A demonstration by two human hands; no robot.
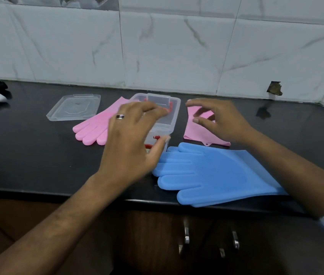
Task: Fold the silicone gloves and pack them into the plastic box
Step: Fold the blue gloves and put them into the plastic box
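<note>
1. The clear plastic box (172, 108) stands open mid-counter, something red inside.
2. The left hand (131, 143) hovers over the box, fingers loosely curled; whether it pinches anything I cannot tell.
3. The right hand (219, 121) hangs relaxed above a folded pink glove (194, 130).
4. Another pink glove (95, 126) lies left of the box; the blue gloves (216, 175) lie flat in front.
5. The lid (73, 107) rests farther left.

Gloves (214, 173) and lid (73, 107) crowd round my box (169, 116); the surface (28, 151) lies open at my left.
</note>
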